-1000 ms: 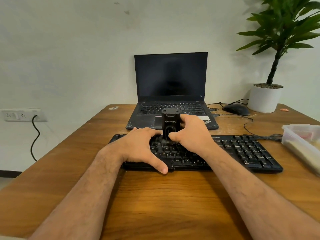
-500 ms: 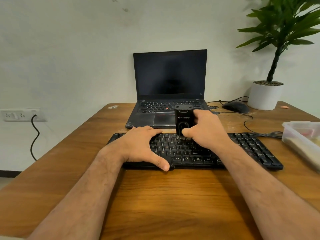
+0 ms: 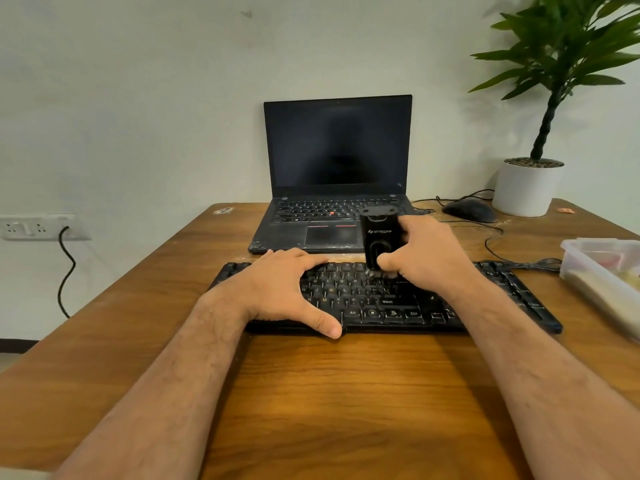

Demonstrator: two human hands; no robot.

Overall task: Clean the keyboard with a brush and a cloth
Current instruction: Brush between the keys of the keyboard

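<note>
1. Wooden desk (image 3: pixel 346 393) is set against a pale wall; a wall socket (image 3: pixel 38 226) with a black cable plugged in is seen at far left.
2. Left hand (image 3: pixel 287 289) is laid flat on the left half of the black keyboard (image 3: pixel 512 289): fingers are spread and nearly straight over the keys, thumb is hooked over the front edge, nothing is held.
3. Keyboard is placed across the desk centre, just in front of an open laptop (image 3: pixel 337 174) with a dark screen.
4. Black brush (image 3: pixel 379 237) is held upright over the key rows right of centre, bristle end down on the keys; bristles are blurred.
5. Right hand (image 3: pixel 429 258) is wrapped around the lower brush body, fingers curled behind, thumb at front.
6. Black mouse (image 3: pixel 469 210) and white-potted plant (image 3: pixel 528 188) are seen at back right.
7. Clear plastic container (image 3: pixel 602 275) is set at the right edge, just beside the keyboard end; contents cannot be told.
</note>
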